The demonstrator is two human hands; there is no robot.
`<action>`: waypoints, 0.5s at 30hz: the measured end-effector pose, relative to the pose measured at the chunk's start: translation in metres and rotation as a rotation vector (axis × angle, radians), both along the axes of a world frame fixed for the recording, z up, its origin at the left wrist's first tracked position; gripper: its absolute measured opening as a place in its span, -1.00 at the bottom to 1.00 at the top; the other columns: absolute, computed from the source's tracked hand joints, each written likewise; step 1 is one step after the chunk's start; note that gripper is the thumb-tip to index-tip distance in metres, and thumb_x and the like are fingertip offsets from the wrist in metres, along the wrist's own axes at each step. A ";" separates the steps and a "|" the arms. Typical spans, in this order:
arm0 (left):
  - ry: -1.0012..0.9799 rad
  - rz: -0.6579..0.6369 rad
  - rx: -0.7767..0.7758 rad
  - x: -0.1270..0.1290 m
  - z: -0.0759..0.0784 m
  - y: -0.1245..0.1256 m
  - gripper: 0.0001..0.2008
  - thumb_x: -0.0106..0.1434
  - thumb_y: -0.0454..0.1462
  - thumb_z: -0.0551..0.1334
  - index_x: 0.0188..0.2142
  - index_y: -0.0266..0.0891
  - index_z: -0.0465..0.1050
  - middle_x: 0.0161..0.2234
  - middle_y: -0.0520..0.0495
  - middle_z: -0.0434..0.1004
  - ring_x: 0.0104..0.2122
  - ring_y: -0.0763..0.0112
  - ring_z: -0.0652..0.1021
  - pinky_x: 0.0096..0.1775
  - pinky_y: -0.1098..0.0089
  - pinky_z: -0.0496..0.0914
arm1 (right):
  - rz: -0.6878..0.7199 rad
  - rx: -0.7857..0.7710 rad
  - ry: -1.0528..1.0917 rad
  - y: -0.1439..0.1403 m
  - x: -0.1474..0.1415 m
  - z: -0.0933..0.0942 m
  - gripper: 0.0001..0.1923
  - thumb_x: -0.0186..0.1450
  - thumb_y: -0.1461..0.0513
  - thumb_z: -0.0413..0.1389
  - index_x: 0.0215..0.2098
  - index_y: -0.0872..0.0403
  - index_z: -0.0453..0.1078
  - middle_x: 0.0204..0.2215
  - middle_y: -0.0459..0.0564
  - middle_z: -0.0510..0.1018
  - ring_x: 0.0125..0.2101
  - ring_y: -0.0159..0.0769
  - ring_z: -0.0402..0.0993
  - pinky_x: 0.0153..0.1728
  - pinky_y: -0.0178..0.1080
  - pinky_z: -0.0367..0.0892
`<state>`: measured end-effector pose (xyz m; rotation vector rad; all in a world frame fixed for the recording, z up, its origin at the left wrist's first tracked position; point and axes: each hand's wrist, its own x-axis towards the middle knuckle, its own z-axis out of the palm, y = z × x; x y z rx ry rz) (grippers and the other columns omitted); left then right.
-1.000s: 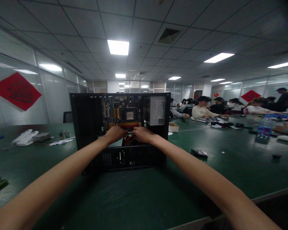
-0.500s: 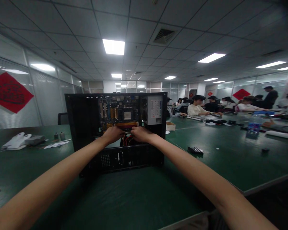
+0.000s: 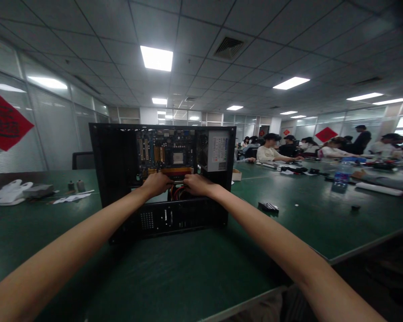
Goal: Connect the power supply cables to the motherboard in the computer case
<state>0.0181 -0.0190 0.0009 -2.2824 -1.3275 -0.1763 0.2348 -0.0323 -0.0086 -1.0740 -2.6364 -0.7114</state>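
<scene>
1. Green table [image 3: 195, 277] fills the near part of a large office room with ceiling lamps; an open black computer case [image 3: 163, 179] lies on it, with its open side facing the person, so the inside is easy to reach.
2. Inside the case, the motherboard [image 3: 166, 154] is at the back wall and the power supply [image 3: 218, 152] is at its right.
3. Both arms go straight forward into the case. The left hand [image 3: 157, 183] and the right hand [image 3: 195, 184] are close together below the motherboard, fingers curled down at the red and orange cables [image 3: 177, 193]. I cannot tell whether the fingers pinch a cable or a connector, because the hands cover it.
4. The front frame of the case is low under the wrists and narrows the access.
5. Right of the case lies a small dark part [image 3: 267, 206]; left of it are white bags [image 3: 8, 191] and two small bottles [image 3: 75, 185].
6. Far right of the case, other people [image 3: 272, 151] sit at the table.
</scene>
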 end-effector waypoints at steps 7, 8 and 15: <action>-0.040 -0.002 0.015 0.002 -0.001 0.001 -0.69 0.30 -0.11 0.12 -0.08 0.03 0.59 -0.24 -0.13 0.64 -0.23 0.16 0.60 -0.23 0.33 0.40 | -0.008 -0.021 0.004 -0.006 -0.001 0.006 -0.76 0.39 0.24 -0.02 -0.14 0.17 0.45 -0.13 0.13 0.49 -0.16 -0.20 0.49 -0.22 -0.28 0.33; -0.045 -0.003 0.012 0.002 -0.001 0.001 -0.69 0.30 -0.10 0.12 -0.10 0.02 0.60 -0.23 -0.13 0.64 -0.23 0.16 0.60 -0.22 0.33 0.40 | -0.004 -0.018 0.007 -0.006 -0.002 0.007 -0.76 0.40 0.24 -0.02 -0.13 0.17 0.45 -0.12 0.13 0.48 -0.15 -0.20 0.49 -0.22 -0.28 0.33; -0.044 -0.002 -0.005 0.001 -0.001 -0.001 -0.69 0.33 -0.09 0.10 -0.08 0.07 0.58 -0.21 -0.14 0.64 -0.24 0.09 0.60 -0.21 0.26 0.40 | 0.014 0.008 -0.019 0.004 -0.007 0.005 -0.77 0.42 0.28 -0.08 -0.11 0.18 0.40 -0.15 0.14 0.47 -0.14 -0.18 0.47 -0.19 -0.25 0.34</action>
